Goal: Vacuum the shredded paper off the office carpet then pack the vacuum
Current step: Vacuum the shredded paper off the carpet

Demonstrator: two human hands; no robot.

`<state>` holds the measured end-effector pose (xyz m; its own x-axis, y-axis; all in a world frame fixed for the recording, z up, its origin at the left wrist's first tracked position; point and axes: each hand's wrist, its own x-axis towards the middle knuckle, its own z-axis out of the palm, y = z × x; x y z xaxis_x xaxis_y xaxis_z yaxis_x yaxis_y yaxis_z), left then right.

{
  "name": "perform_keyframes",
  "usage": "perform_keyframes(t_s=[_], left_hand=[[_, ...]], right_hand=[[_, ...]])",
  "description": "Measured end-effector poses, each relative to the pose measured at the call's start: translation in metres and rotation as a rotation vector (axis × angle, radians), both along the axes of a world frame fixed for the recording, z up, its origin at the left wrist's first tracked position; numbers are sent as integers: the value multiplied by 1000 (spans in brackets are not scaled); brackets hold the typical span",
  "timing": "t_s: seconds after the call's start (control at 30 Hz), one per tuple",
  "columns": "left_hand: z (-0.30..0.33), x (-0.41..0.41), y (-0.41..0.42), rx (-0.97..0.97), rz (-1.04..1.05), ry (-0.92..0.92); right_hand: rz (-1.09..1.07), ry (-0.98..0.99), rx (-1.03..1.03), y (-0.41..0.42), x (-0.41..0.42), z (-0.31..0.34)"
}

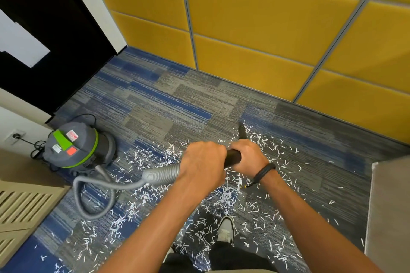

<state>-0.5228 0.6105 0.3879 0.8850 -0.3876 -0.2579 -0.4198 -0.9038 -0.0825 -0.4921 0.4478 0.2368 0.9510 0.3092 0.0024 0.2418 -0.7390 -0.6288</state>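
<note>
I had my left hand (203,163) and right hand (248,157) both clenched round the black wand (233,157), its nozzle (242,132) at the far edge of the shredded paper (199,224) (barely thinned, I judged), vacuum (75,145) still unpacked by the wall.

Both hands are hiding most of the black wand (233,157); its nozzle tip (241,132) is showing blurred. Left hand (203,162) is covering the hose (159,175) joint. Vacuum canister (73,146) labels are reading too small. Frame edge is cutting off the shoe's (226,229) leg.
</note>
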Motion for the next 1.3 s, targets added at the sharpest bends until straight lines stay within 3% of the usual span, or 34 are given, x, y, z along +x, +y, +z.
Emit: perform_keyframes(t_s=[0.23, 0.73, 1.3], left_hand=[[-1, -4, -5, -72, -3, 22], [29, -17, 3, 42, 36, 0], [10, -33, -7, -144, -40, 16]], right_hand=[[2, -50, -16, -16, -12, 12], [56, -25, 16, 7, -13, 14], [-34, -30, -13, -29, -49, 9]])
